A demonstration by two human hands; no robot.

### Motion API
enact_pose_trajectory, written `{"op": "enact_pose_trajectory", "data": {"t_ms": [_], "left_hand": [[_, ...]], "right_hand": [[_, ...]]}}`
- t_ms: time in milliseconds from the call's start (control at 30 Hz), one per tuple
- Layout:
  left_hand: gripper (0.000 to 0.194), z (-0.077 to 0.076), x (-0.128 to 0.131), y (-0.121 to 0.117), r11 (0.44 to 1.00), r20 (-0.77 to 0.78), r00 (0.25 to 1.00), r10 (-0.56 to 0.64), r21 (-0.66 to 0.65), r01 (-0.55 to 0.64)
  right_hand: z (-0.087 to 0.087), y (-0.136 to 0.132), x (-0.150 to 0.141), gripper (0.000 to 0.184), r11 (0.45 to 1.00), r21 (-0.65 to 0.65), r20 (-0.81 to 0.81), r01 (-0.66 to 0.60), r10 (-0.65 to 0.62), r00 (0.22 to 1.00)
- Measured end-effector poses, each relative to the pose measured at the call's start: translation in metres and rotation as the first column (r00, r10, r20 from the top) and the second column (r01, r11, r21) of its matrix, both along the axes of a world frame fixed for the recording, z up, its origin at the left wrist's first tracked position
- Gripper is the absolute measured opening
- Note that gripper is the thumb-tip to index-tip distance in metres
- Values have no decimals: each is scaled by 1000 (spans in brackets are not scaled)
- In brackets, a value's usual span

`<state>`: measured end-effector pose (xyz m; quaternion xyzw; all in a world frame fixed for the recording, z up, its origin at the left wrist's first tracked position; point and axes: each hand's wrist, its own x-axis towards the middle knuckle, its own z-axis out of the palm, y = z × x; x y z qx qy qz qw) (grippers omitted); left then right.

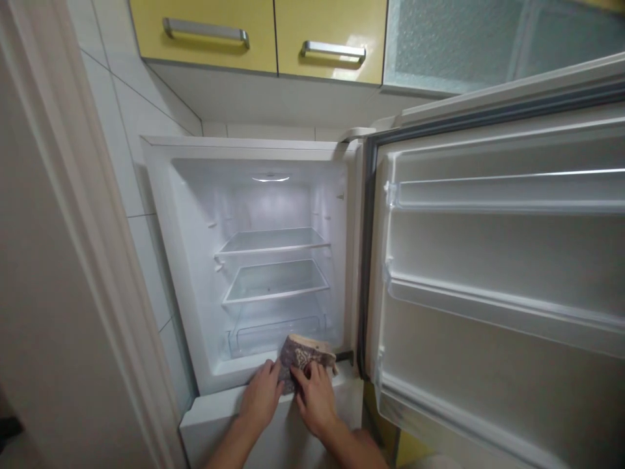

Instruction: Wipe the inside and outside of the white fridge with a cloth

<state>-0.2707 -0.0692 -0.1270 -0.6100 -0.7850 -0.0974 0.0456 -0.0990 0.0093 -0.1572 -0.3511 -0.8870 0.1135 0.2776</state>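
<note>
A grey-brown patterned cloth [303,354] with a pale edge is bunched at the lower front edge of the open fridge compartment. My left hand [263,393] grips its left side, fingers bent against it. My right hand [315,398] holds the front of the same cloth, thumb and fingers pressed into the fabric. Behind the cloth, a clear drawer [273,337] sits at the bottom of the compartment. Two glass shelves, the upper shelf [273,241] and the lower shelf [278,280], lie above it with nothing on them.
The fridge door [488,254] stands wide open to the right, with clear door racks [488,195]. Yellow cabinets [209,49] with metal handles hang overhead. A tiled wall [141,189] and a pale door frame [73,195] border the left side.
</note>
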Motion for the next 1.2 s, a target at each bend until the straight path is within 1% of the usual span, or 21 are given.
{"op": "enact_pose_trajectory", "data": {"t_ms": [67, 133, 167, 233, 300, 333, 400, 467, 500, 533, 600, 733, 800, 900, 1067, 1133, 1200], "left_hand": [[46, 8, 10, 14, 1000, -28, 999, -26, 7, 26], [39, 19, 12, 26, 997, -54, 996, -66, 25, 68], [39, 25, 11, 31, 995, -64, 994, -84, 38, 87], [45, 39, 4, 42, 992, -92, 993, -79, 94, 88], [54, 53, -6, 53, 990, -131, 991, -22, 137, 40], [61, 59, -11, 59, 992, -149, 989, 8, 122, 10], [71, 70, -20, 71, 999, -170, 985, 33, 32, -28], [73, 78, -27, 81, 997, -161, 987, 17, -75, -30], [72, 82, -30, 86, 994, -150, 989, 10, -105, -26], [70, 85, -33, 91, 992, -135, 991, 5, -127, -22], [61, 92, -40, 100, 983, -91, 996, 7, -184, -24], [37, 105, -50, 116, 952, 4, 998, 56, -301, -53], [33, 109, -51, 120, 946, 29, 997, 65, -321, -53], [29, 113, -47, 118, 952, 43, 997, 58, -303, -42], [29, 122, -42, 109, 959, 60, 997, 51, -280, -32], [32, 128, -41, 105, 963, 78, 996, 37, -270, -14], [35, 136, -40, 101, 967, 99, 995, 22, -256, 4]], "right_hand": [[-4, 9, 9, 61, 998, 30, -5, 55, -55, 998], [-3, 19, 9, 49, 994, 41, 20, 104, -105, 994], [-2, 26, 6, 45, 991, 44, 42, 126, -127, 991], [-1, 39, -2, 45, 987, 46, 78, 153, -156, 985], [-6, 51, -11, 47, 983, 54, 83, 174, -178, 981], [-11, 57, -15, 47, 981, 64, 72, 181, -185, 980], [-24, 64, -19, 44, 979, 90, 44, 182, -186, 982], [-38, 67, -20, 43, 978, 108, 16, 181, -184, 983], [-44, 67, -20, 42, 977, 111, 7, 181, -183, 983], [-47, 66, -19, 41, 977, 107, 3, 182, -183, 983], [-48, 64, -18, 39, 981, 80, -4, 178, -178, 984], [-41, 61, -15, 44, 987, 18, -26, 158, -157, 987], [-39, 62, -15, 44, 988, 13, -31, 151, -151, 988], [-42, 62, -16, 41, 987, 48, -41, 156, -154, 987], [-51, 63, -19, 34, 965, 181, -110, 188, -171, 979], [-54, 64, -20, 32, 951, 240, -140, 196, -166, 976], [-57, 64, -20, 34, 928, 300, -167, 219, -175, 970]]}}
